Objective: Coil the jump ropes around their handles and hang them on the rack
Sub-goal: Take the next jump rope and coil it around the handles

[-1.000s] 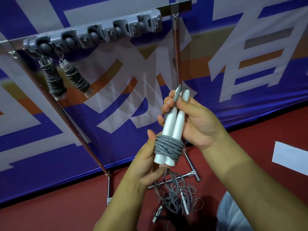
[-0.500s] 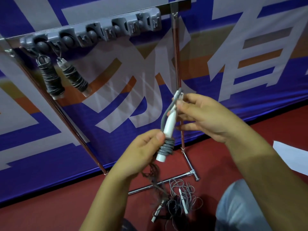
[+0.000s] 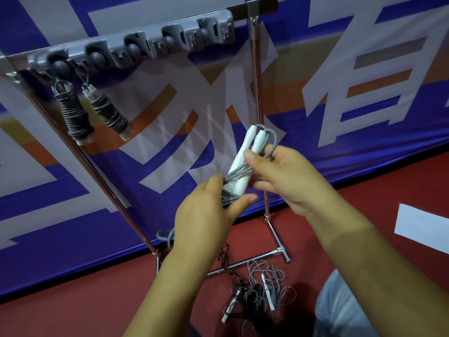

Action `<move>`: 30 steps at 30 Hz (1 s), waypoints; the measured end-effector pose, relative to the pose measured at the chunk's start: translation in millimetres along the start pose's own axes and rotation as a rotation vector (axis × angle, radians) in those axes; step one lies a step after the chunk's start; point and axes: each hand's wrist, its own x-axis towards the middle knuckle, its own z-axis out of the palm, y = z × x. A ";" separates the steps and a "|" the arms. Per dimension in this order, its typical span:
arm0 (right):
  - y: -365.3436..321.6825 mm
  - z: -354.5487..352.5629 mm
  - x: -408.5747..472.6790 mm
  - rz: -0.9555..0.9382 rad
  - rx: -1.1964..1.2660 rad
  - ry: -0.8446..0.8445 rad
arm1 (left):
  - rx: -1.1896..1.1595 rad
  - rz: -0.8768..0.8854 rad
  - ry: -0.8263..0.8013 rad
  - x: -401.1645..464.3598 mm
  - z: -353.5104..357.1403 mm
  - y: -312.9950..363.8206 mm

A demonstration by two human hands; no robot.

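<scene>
Item one: pair of white plastic jump-rope handles (image 3: 245, 159) with grey cord (image 3: 237, 172) partly coiled round them, held tilted in front of me. My left hand (image 3: 209, 212) grips the wrapped lower end, fingers curled; my right hand (image 3: 284, 178) pinches the upper part. Item two: grey plastic hook rack (image 3: 136, 48) on a metal stand, two dark coiled ropes (image 3: 90, 113) hanging at its left end. Item three: tangled loose ropes (image 3: 260, 290) on the red floor.

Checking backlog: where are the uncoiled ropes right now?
In the head view, the loose ropes lie tangled on the red floor, low centre, just in front of the rack's base bar, between the person's forearms.
</scene>
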 end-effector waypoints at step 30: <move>-10.0 -35.9 -11.6 0.117 0.184 -0.153 | -0.336 0.424 -0.192 10.4 -17.5 -35.1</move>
